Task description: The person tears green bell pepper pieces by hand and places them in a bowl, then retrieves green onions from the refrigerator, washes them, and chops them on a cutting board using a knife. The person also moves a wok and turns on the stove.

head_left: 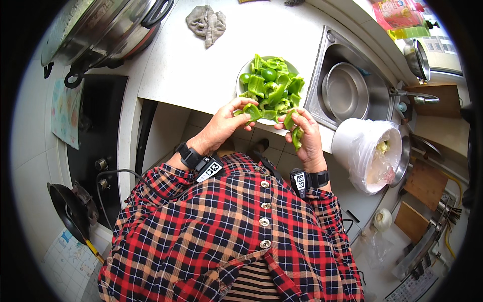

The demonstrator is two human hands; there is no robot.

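A white bowl [242, 74] heaped with pieces of green bell pepper [274, 83] rests near the front edge of the white counter. At its near left side, my left hand [226, 124] pinches a curved piece of green pepper between thumb and fingers. On the near right side of the bowl, my right hand [307, 135] is closed on a green pepper piece [297, 137] that hangs below the fingers. The two hands are apart, and their pieces do not touch. Dark straps with small devices circle both wrists.
A grey rag [206, 25] lies on the counter [176, 60]. A steamer pot [108, 30] stands at the upper left. To the right are the sink [327, 55] with a metal basin [345, 90], and a bag-lined white bin [347, 146]. A black pan [68, 211] sits far left.
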